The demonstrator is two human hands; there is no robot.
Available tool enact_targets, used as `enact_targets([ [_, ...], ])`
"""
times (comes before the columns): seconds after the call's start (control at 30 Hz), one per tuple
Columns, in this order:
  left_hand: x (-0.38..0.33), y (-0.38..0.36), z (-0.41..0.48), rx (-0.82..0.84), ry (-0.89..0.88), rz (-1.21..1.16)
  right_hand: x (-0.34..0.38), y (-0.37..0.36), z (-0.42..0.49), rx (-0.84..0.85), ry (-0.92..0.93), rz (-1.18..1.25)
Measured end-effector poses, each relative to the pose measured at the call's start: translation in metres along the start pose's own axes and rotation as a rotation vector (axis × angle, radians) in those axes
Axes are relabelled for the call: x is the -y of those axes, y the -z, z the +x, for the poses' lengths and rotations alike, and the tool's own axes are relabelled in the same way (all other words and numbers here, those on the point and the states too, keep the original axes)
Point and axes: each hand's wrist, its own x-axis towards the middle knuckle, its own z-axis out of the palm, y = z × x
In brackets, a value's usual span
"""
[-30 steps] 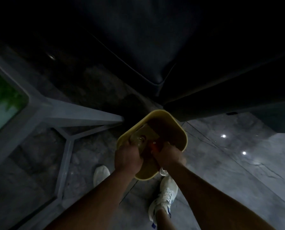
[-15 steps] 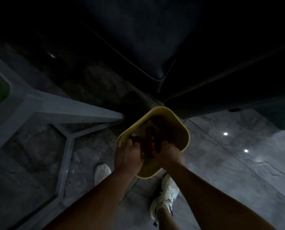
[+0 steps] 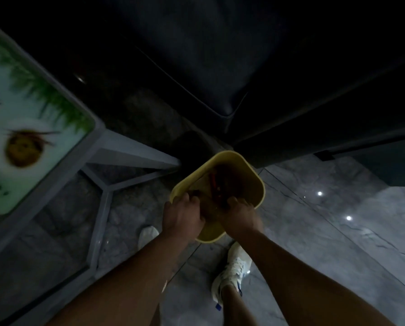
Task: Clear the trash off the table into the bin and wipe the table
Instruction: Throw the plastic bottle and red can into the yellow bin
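Clean-up in near darkness. Blurred at the left edge, white-and-green printed tabletop (image 3: 32, 128) on a grey metal frame (image 3: 130, 156), with only the print itself readable on the visible corner. Below the frame, toe of a white left shoe (image 3: 147, 235) on the tiles.

Next, left hand (image 3: 182, 215), knuckles up, fingers curled down over the near rim of a yellow rounded-square plastic bin (image 3: 248, 171). Fingertips lost in shadow, so impossible to say whether gripping rim, rubbish or nothing. Bin down at floor level, just off the table's frame and close against a dark upholstered sofa (image 3: 220, 67), probably to keep the carry from table to bin short. Inside, red-and-dark trash (image 3: 214, 184), too murky to name piece by piece.

Then right hand (image 3: 240, 214), dipped into the same near side, fingers bent downward, grip likewise impossible to read. Likely pressing or releasing rubbish low in the bin rather than dropping from height, to avoid scatter. Both hands close together, nearly touching.

Underneath, white lace-up right sneaker with blue trim (image 3: 232, 271), planted just beside the bin. Far right, glossy grey marble-look floor tiles (image 3: 338, 243) catching pinpoints of light.

Judged stage: trash-dumping in hand, wiping not yet begun, no cloth in sight.
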Motion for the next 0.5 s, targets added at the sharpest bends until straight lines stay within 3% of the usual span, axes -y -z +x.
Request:
enact_targets([
  [0.5, -0.011, 0.126, -0.158, -0.084, 0.056, -0.117, 0.049, 0.107, -0.151, -0.015, 0.147, -0.154],
])
